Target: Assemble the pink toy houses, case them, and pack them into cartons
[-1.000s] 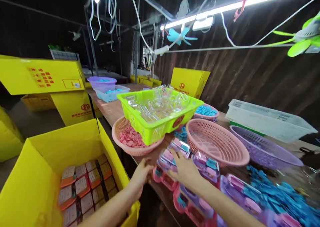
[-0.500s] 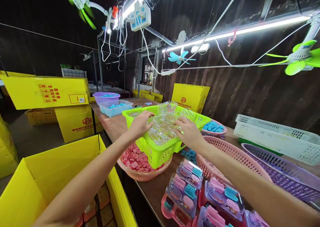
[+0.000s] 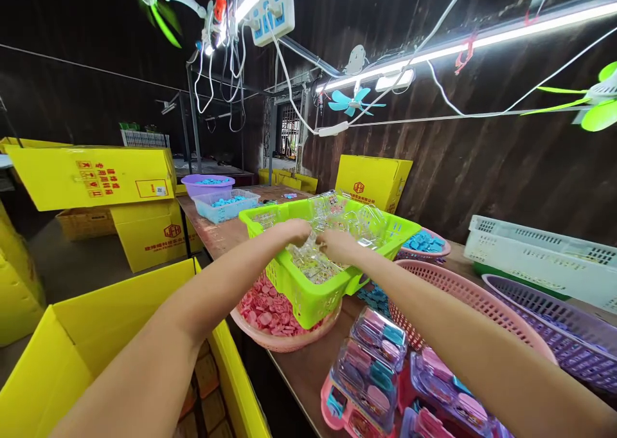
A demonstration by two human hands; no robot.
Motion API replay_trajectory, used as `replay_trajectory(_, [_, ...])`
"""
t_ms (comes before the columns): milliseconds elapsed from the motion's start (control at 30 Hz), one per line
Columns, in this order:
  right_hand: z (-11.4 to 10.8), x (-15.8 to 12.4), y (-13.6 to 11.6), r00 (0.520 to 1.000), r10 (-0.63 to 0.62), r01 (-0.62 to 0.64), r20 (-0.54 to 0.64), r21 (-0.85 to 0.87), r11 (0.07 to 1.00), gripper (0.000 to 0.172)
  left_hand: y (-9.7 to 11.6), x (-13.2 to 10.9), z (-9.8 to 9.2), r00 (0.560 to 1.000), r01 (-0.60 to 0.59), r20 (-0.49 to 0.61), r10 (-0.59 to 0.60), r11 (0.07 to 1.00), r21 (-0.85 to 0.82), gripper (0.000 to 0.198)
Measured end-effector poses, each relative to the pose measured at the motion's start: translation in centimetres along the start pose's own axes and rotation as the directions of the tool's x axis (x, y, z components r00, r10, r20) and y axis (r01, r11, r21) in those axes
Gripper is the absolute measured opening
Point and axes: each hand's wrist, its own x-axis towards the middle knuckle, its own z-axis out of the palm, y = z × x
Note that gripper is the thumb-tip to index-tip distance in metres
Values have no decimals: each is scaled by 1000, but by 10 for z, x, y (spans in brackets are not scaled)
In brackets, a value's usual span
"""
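Observation:
My left hand [image 3: 296,231] and my right hand [image 3: 336,245] reach into a lime-green plastic basket [image 3: 315,300] filled with clear plastic covers [image 3: 349,219]. The hands are close together over the near half of the pile. Fingers of both are curled in, and a clear plastic cover [image 3: 307,245] shows between them. My fingertips are partly hidden. Under the basket's near side is a pink bowl-shaped basket [image 3: 284,343] with pink plastic pieces [image 3: 270,309]. Closer to me sit several toy cases [image 3: 366,374] with clear lids over pink, purple and teal parts.
An open yellow carton [image 3: 43,361] with packed items stands at my left, below the table edge. Pink [image 3: 463,290] and purple baskets [image 3: 554,335] and a white crate [image 3: 540,258] line the right. Hanging cables [image 3: 289,78] and fans [image 3: 351,103] are overhead.
Both hands have moved inward, closer together over the pile, and their spread fingers have curled in around a clear cover. The camera view has shifted slightly.

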Motion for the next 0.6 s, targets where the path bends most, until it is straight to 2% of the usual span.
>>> replay_trajectory(100, [-15, -15, 13, 972, 80, -68, -222, 60, 996, 37, 11, 0, -21, 1000, -21, -9, 21, 1000, 8, 25])
replay_trajectory(200, [-28, -41, 28, 869, 150, -34, -471, 245, 969, 39, 26, -13, -41, 994, -99, -59, 96, 994, -54, 17])
replay_trajectory(267, [-34, -66, 35, 784, 173, 49, -596, 338, 940, 44, 38, -29, -47, 983, -178, -77, 164, 956, -234, 9])
replay_trajectory(333, [-38, -96, 38, 758, 111, 141, -643, 327, 934, 55, 51, -49, -42, 973, -220, -47, 227, 840, -496, 7])
replay_trajectory(400, [-39, -130, 36, 783, 9, 214, -623, 283, 935, 67, 65, -72, -25, 953, -179, 48, 298, 685, -706, 8])
replay_trajectory(467, [-35, -165, 30, 823, -31, 231, -568, 284, 931, 76, 78, -95, 3, 911, -77, 181, 371, 582, -809, 16])
replay_trajectory(533, [-27, -199, 23, 847, 1, 203, -532, 326, 923, 79, 89, -119, 38, 854, 60, 298, 426, 489, -870, 26])
replay_trajectory(600, [-16, -233, 19, 858, 52, 165, -510, 371, 914, 80, 99, -142, 74, 816, 204, 382, 434, 402, -893, 32])
